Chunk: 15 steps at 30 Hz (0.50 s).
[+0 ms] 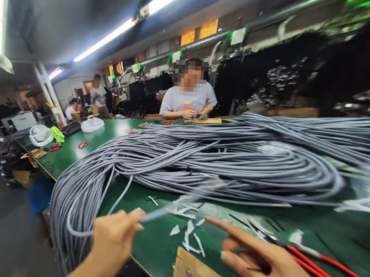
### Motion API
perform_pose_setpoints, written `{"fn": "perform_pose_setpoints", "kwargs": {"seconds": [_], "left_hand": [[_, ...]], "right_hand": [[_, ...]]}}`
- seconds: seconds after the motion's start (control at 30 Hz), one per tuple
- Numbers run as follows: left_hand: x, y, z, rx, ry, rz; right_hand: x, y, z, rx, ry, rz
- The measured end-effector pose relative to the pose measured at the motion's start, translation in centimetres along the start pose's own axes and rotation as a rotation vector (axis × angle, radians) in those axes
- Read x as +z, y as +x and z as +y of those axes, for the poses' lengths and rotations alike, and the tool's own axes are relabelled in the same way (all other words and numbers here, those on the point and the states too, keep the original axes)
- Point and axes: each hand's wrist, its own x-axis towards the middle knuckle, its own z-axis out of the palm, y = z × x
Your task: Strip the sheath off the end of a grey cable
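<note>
Bench: long green worktable (pixel 84 147), big grey cable bundle (pixel 234 168) lying left-right.
Left hand (pixel 113 239): pinching one thin grey cable end (pixel 153 215), pointing right.
Right hand (pixel 267 264): closed around red-handled scissors (pixel 325 269), forefinger extended, just right of it.

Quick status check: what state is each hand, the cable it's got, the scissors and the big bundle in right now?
left hand: pinched shut on a single grey cable
single grey cable: held near its end, motion-blurred
right hand: forefinger stretched out, gripping red-handled scissors
red-handled scissors: in hand; blades hard to make out
grey cable bundle: piled loose on the green table, spilling over its edge
white scraps: scattered on table
</note>
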Motion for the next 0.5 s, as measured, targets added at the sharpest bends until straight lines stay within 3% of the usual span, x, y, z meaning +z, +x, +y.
{"fn": "perform_pose_setpoints", "kwargs": {"seconds": [0.03,0.07,0.13,0.23,0.33,0.4,0.5], "left_hand": [[2.2,-0.5,1.0,0.02,-0.038,-0.086],[3.9,-1.2,1.7,0.027,-0.054,-0.118],[6.0,-2.5,1.7,0.009,-0.082,-0.12],[7.3,-3.3,-0.2,-0.003,-0.138,-0.141],[7.6,-2.4,-0.7,-0.053,-0.215,-0.225],[7.8,-1.1,1.0,-0.122,-0.307,-0.271],[8.8,1.0,5.3,-0.184,-0.576,-0.316]], "right_hand": [[-0.6,0.3,-0.3,0.057,0.113,-0.117],[-1.2,0.6,-0.6,0.12,0.196,-0.15],[-2.1,1.3,-0.8,0.198,0.311,-0.037],[-2.8,2.1,-0.6,0.304,0.395,0.204],[-2.6,2.4,-0.6,0.35,0.417,0.245],[-2.2,2.2,-0.6,0.364,0.42,0.219],[-1.9,2.0,-0.7,0.401,0.432,0.138]]}}
